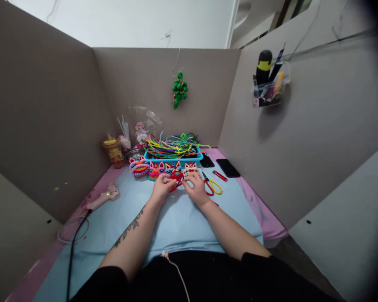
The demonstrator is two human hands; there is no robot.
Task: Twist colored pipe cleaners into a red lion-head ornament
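Between both hands [178,187], red loops [177,177].

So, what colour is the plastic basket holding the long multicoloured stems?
The plastic basket is bright blue, clearest in the head view.

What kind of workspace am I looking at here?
Probably a small craft workstation: grey partitions enclose the desk, a blue basket overflows with colourful fuzzy stems, and scissors lie near the hands.
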